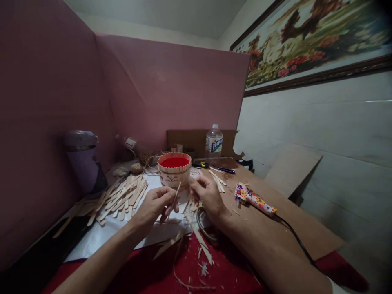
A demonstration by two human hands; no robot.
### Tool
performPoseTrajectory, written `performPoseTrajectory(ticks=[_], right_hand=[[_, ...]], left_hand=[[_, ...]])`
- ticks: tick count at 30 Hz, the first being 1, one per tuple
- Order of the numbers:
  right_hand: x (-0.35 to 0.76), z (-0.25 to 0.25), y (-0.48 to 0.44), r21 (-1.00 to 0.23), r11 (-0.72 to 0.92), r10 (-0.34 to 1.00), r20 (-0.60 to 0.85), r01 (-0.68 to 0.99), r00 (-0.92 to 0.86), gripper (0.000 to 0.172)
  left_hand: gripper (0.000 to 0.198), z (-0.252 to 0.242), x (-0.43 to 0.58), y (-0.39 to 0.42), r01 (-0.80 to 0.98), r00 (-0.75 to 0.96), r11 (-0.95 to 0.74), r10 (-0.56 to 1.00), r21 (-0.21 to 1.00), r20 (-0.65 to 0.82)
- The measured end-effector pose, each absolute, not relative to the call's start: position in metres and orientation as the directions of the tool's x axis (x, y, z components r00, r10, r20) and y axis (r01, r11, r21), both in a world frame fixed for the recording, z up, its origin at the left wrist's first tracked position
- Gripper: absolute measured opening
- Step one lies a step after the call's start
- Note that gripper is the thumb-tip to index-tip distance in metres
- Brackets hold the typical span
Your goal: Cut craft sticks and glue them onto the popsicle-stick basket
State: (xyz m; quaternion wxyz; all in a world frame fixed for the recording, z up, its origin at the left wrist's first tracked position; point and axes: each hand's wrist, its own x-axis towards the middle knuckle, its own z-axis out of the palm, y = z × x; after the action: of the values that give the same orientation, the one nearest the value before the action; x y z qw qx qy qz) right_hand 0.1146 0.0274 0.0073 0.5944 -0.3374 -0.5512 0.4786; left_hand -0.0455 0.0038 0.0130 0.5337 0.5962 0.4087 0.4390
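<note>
My left hand (154, 206) is closed in a pinch on a thin wooden craft stick (175, 197) that slants up toward a round red container (174, 168) with wooden sticks set around its wall. My right hand (206, 194) is curled just right of the stick's upper end, fingertips together near the container's base; what it pinches is too small to make out. Both hands hover over white paper (101, 234) on the table.
A heap of loose craft sticks (122, 198) lies to the left. A patterned glue gun (254, 199) with a black cord rests on brown cardboard at right. A water bottle (213, 142), pens, a purple jug (82, 159) and stick offcuts on red cloth surround the spot.
</note>
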Motion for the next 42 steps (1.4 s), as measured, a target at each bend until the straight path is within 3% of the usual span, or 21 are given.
performPoseTrajectory(ticks=[3, 5, 7, 11, 13, 16, 20, 25, 42], right_hand=[[0.13, 0.016, 0.04, -0.911, 0.391, 0.917, 0.373, -0.131, 0.144, 0.034], [0.141, 0.021, 0.049, -0.905, 0.406, 0.871, 0.425, 0.126, 0.248, 0.028], [0.149, 0.025, 0.056, -0.851, 0.337, 0.867, 0.447, 0.402, 0.22, 0.021], [0.157, 0.031, 0.06, -0.715, 0.262, 0.905, 0.415, 0.648, 0.091, 0.011], [0.158, 0.033, 0.058, -0.618, 0.232, 0.922, 0.386, 0.751, 0.032, 0.013], [0.156, 0.031, 0.056, -0.466, 0.203, 0.945, 0.323, 0.861, -0.047, 0.014], [0.151, 0.02, 0.05, -0.312, 0.164, 0.967, 0.24, 0.936, -0.089, 0.019], [0.143, 0.009, 0.046, -0.22, 0.116, 0.98, 0.184, 0.969, -0.075, 0.025], [0.155, 0.015, 0.063, -0.202, 0.121, 0.986, 0.141, 0.972, -0.093, 0.021]], left_hand=[[0.024, 0.013, -0.048, 0.009, 0.095, 0.166, -0.141, 0.978, 0.985, 0.124], [0.026, 0.012, -0.052, 0.013, 0.242, 0.077, -0.17, 0.985, 0.955, 0.156], [0.027, 0.011, -0.057, 0.017, 0.442, 0.007, -0.192, 0.978, 0.876, 0.211], [0.027, 0.01, -0.066, 0.022, 0.824, -0.029, -0.141, 0.957, 0.548, 0.289], [0.027, 0.01, -0.069, 0.021, 0.91, -0.024, -0.095, 0.959, 0.403, 0.281], [0.028, 0.009, -0.07, 0.018, 0.948, -0.022, -0.062, 0.966, 0.313, 0.259], [0.027, 0.006, -0.068, 0.016, 0.963, -0.018, -0.048, 0.969, 0.264, 0.245], [0.027, 0.005, -0.066, 0.016, 0.985, -0.029, -0.014, 0.969, 0.174, 0.244], [0.025, 0.002, -0.072, 0.017, 0.997, -0.022, 0.001, 0.968, 0.082, 0.25]])
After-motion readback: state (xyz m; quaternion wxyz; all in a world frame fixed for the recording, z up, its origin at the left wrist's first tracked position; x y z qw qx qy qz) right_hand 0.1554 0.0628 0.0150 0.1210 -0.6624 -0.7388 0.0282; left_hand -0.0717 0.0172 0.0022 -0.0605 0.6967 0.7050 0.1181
